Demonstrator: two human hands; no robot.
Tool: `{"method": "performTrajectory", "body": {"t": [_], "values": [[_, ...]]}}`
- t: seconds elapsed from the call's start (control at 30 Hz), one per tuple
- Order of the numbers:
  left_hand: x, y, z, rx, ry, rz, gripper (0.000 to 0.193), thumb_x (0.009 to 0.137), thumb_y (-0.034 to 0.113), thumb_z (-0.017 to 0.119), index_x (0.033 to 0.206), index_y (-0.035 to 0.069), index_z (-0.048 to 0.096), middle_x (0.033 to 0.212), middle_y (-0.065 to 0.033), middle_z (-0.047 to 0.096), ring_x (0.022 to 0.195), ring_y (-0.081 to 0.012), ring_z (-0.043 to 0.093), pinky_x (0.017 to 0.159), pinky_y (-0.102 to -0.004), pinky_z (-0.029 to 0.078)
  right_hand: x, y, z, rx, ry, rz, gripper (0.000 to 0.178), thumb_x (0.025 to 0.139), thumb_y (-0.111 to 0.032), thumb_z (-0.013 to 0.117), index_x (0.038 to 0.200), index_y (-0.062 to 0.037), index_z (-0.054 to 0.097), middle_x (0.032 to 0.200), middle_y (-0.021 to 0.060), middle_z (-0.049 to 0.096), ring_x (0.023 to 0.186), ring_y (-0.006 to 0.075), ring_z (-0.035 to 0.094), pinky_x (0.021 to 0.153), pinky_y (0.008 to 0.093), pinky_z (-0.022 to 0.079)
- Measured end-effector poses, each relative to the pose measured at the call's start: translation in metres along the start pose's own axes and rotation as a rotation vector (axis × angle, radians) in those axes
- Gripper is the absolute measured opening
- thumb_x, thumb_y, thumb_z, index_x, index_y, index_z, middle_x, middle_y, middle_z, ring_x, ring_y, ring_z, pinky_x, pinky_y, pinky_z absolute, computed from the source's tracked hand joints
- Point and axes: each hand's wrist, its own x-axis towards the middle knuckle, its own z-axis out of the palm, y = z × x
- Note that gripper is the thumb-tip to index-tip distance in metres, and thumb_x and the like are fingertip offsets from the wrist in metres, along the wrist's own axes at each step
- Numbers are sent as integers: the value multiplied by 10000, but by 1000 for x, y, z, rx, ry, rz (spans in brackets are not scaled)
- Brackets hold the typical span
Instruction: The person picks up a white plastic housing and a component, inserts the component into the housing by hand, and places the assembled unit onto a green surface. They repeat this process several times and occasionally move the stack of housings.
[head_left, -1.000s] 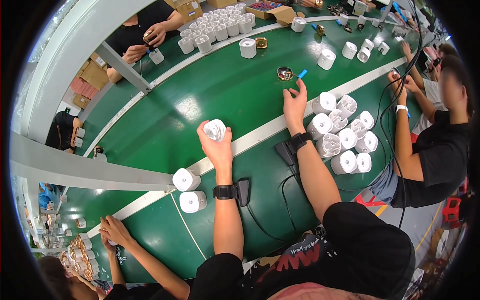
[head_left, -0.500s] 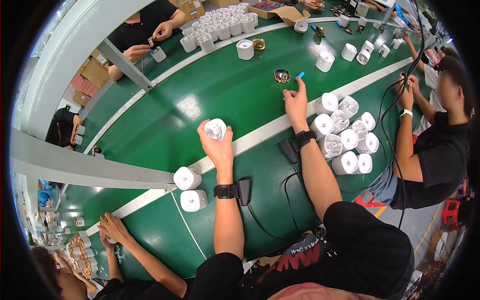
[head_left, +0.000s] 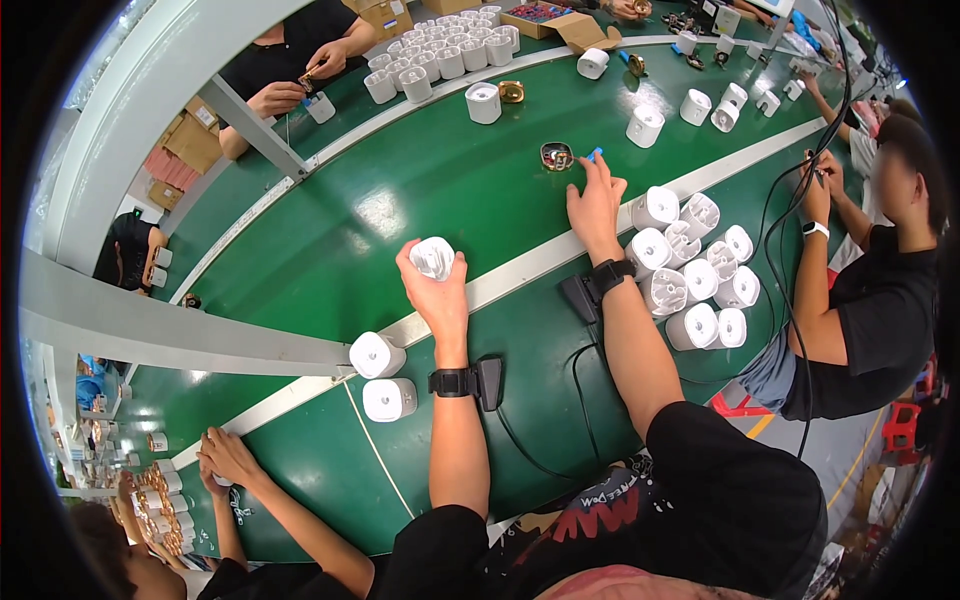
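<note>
My left hand (head_left: 437, 290) is closed round a white plastic housing (head_left: 432, 258), holding it over the green belt with its hollow, ribbed end showing. My right hand (head_left: 597, 208) reaches over the belt, thumb and index finger apart. Its index fingertip is at a small blue cylindrical piece (head_left: 595, 154); whether they touch I cannot tell. Just left of that piece lies a round gold-rimmed assembly (head_left: 556, 156) with small parts inside. Beside my right wrist, several white housings (head_left: 665, 291) stand grouped on the near green table. Two more housings (head_left: 389, 399) stand left of my left wrist.
A grey metal post (head_left: 200, 325) crosses at the left. Black cables (head_left: 765, 240) hang at the right. Further housings (head_left: 483, 103) and a gold part (head_left: 511, 92) lie on the belt. Co-workers sit left, right and across; many white housings (head_left: 449, 62) fill the far side.
The gold-rimmed assembly and blue piece have shifted slightly left, as have the housings on the belt. My right index finger has come lower and nearer the blue piece. My left hand keeps its hold.
</note>
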Motion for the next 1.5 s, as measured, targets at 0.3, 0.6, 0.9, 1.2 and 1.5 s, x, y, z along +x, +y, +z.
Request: {"method": "performTrajectory", "body": {"t": [0.3, 0.6, 0.9, 1.2, 1.5], "values": [[1, -4, -2, 4, 17, 12, 554, 757, 113, 779, 1223, 12, 498, 1067, -125, 600, 968, -222, 601, 894, -358, 483, 0, -13, -11, 97, -278, 24, 600, 812, -39, 667, 1382, -112, 494, 1396, 68, 546, 1099, 322, 498, 950, 433, 424], [2, -6, -2, 13, 29, 16, 549, 754, 108, 777, 1218, 14, 501, 1063, -125, 604, 967, -222, 604, 895, -359, 483, -1, -28, -17, 81, -242, -152, 476, 761, -26, 717, 1220, -111, 622, 1156, 60, 632, 1072, 297, 520, 911, 432, 436], [3, -3, -1, 13, 28, -18, 557, 749, 111, 782, 1222, 16, 502, 1065, -130, 610, 977, -231, 611, 899, -361, 482, -8, -30, -6, 267, -209, -56, 334, 727, -73, 765, 1050, -94, 681, 1021, 88, 669, 922, 306, 620, 807, 412, 495], [3, 1, -4, -29, -43, -59, 582, 738, 100, 797, 1234, 30, 499, 1093, -142, 610, 996, -246, 616, 907, -370, 491, -11, -56, -21, 93, -594, 235, 268, 888, -292, 678, 1073, -99, 683, 771, 43, 616, 724, 223, 627, 599, 366, 507], [-5, 7, 11, -204, -299, -5, 633, 712, 69, 829, 1241, 32, 483, 1198, -167, 611, 1062, -286, 629, 937, -379, 504, -18, -52, -4, 2142, -1031, 872, 278, 997, -155, 559, 1224, 5, 576, 988, 53, 601, 757, 86, 599, 526, 203, 471]]}}
